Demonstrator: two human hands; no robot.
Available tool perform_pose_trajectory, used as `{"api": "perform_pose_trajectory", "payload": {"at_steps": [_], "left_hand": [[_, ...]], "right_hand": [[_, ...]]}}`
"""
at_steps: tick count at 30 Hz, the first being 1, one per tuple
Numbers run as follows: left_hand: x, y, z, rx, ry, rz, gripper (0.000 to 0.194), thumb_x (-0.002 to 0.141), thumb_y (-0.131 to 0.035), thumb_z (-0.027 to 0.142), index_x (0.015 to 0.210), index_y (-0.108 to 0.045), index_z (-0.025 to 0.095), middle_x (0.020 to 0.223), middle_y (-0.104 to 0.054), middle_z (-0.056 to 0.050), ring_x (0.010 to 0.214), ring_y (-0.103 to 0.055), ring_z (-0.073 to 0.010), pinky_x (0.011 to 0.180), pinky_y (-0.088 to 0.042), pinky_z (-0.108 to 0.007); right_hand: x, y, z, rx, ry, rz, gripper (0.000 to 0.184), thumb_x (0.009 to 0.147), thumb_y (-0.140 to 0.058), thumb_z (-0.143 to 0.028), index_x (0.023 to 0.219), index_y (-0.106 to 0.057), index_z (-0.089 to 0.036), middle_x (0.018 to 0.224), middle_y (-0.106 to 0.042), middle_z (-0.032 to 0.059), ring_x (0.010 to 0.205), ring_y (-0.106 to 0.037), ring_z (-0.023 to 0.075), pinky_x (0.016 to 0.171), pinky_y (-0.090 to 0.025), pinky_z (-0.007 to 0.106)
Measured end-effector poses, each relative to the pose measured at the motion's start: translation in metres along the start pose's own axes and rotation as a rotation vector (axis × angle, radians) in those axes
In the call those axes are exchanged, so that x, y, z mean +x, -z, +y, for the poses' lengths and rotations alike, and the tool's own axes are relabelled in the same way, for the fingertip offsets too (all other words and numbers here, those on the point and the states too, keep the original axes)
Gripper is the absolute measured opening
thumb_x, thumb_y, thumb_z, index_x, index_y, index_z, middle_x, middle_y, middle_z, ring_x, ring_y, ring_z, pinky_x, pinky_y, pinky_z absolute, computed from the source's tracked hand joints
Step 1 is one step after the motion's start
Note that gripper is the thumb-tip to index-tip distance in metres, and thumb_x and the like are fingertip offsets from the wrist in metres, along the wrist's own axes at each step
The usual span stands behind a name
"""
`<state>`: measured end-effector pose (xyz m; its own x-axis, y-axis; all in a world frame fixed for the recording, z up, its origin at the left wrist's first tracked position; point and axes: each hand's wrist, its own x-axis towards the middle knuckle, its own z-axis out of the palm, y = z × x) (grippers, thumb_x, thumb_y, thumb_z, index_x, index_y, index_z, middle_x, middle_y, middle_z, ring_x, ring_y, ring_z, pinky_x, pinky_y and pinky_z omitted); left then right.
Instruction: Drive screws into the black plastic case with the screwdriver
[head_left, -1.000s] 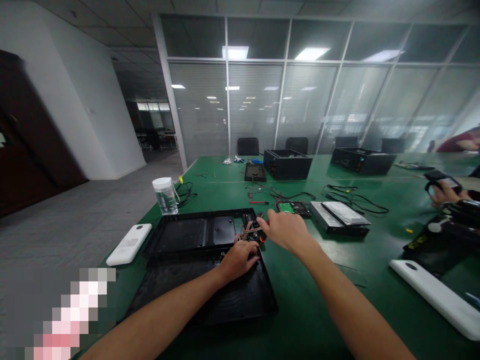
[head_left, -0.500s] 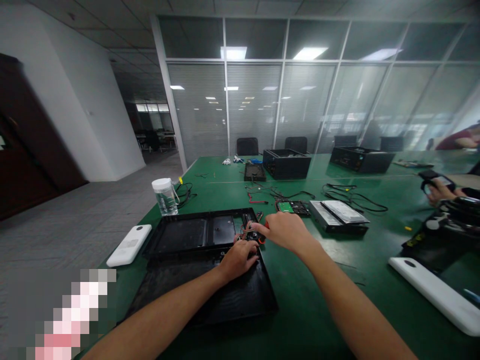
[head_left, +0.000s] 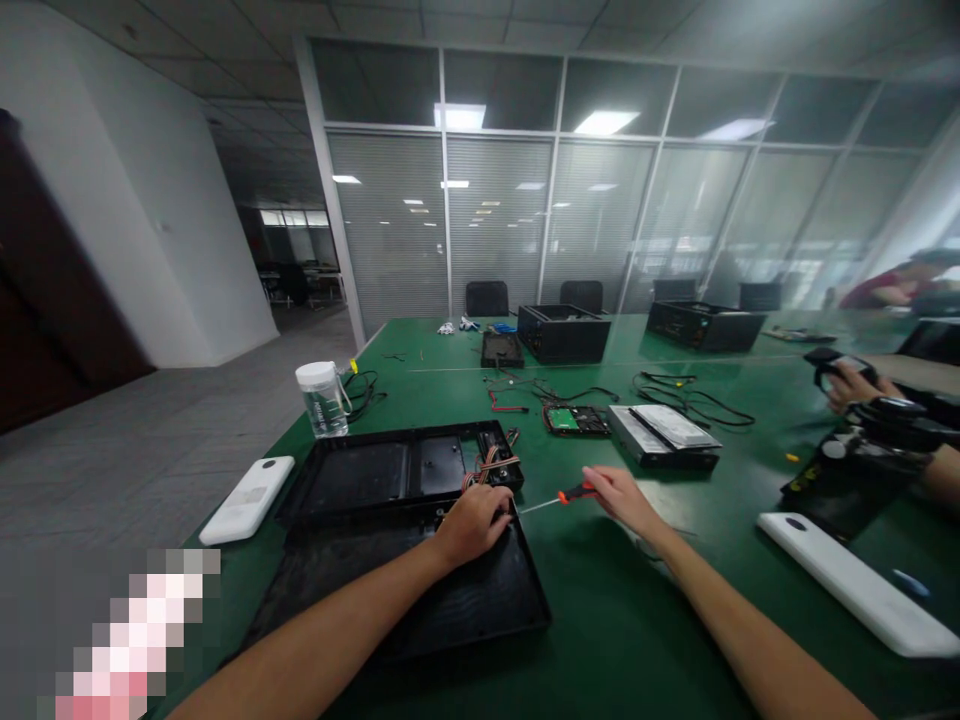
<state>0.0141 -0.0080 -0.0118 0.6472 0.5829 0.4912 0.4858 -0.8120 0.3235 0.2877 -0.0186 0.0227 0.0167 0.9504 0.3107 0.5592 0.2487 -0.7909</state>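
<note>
My right hand [head_left: 615, 495] is closed on the red-and-black handle of a screwdriver [head_left: 574, 492]. Its thin shaft points left, the tip close to my left fingertips. My left hand [head_left: 474, 522] has its fingers curled together at the inner edge of an opened black plastic casing; whatever they pinch is hidden. The casing's near half [head_left: 465, 600] lies under my left forearm. Its far half [head_left: 375, 475] lies behind, with striped ribbon-like wires [head_left: 491, 462] bunched at its right end.
A water bottle [head_left: 322, 400] and a white oblong device [head_left: 247, 500] stand left. Behind my right hand lie a green circuit board [head_left: 566, 420] and a metal drive [head_left: 660, 450]. Black computer cases [head_left: 562, 340] are farther back. Another person's hand [head_left: 855, 385] is at the right.
My right hand has drawn back to the right and toward me, bringing the screwdriver out from the wires into plain sight. My left hand stays at the casing.
</note>
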Motion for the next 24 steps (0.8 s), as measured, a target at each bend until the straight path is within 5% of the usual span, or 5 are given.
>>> {"api": "perform_pose_trajectory", "payload": {"at_steps": [5,14,17,20,24], "left_hand": [[0.002,0.002,0.001,0.01,-0.088,-0.025,0.015,0.081,-0.055,0.019,0.096,-0.054,0.017,0.088,-0.059,-0.004,0.086,-0.053,-0.017,0.082,-0.04,-0.03],[0.005,0.006,0.005,0.023,-0.169,-0.134,0.014,0.08,-0.057,0.025,0.091,-0.062,0.018,0.088,-0.058,-0.006,0.087,-0.053,-0.0174,0.079,-0.042,-0.029],[0.004,0.01,0.011,0.03,-0.238,-0.099,0.018,0.082,-0.053,0.027,0.096,-0.058,0.017,0.089,-0.058,-0.007,0.092,-0.052,-0.0193,0.085,-0.041,-0.033],[0.003,0.01,0.016,0.097,-0.281,-0.038,0.019,0.085,-0.047,0.025,0.099,-0.055,0.016,0.097,-0.057,-0.009,0.096,-0.051,-0.0199,0.087,-0.041,-0.035],[0.001,0.009,0.021,0.263,-0.325,-0.034,0.022,0.086,-0.042,0.021,0.105,-0.052,0.014,0.108,-0.053,-0.011,0.1,-0.049,-0.0209,0.086,-0.041,-0.036]], "right_hand": [[0.013,0.018,0.041,0.909,-0.192,0.385,0.033,0.076,-0.054,-0.053,0.074,-0.05,-0.02,0.044,-0.034,-0.0101,0.035,-0.032,0.0056,0.033,-0.029,0.017],[0.014,0.008,0.033,1.29,-0.283,0.257,0.017,0.071,-0.066,-0.017,0.085,-0.057,-0.017,0.081,-0.062,0.0009,0.068,-0.059,0.0078,0.059,-0.052,0.017],[0.009,-0.002,0.034,1.21,-0.266,0.217,0.017,0.069,-0.067,-0.017,0.071,-0.051,-0.019,0.06,-0.052,-0.0052,0.05,-0.05,0.0049,0.042,-0.042,0.013],[-0.001,-0.007,0.025,0.874,-0.178,0.142,0.028,0.081,-0.054,-0.039,0.064,-0.048,-0.018,0.053,-0.047,-0.005,0.037,-0.037,0.0042,0.032,-0.029,0.015],[-0.022,-0.016,-0.016,0.208,0.137,-0.166,0.038,0.088,-0.037,-0.046,0.081,-0.06,-0.016,0.061,-0.059,0.0016,0.049,-0.051,0.0104,0.047,-0.041,0.023]]}}
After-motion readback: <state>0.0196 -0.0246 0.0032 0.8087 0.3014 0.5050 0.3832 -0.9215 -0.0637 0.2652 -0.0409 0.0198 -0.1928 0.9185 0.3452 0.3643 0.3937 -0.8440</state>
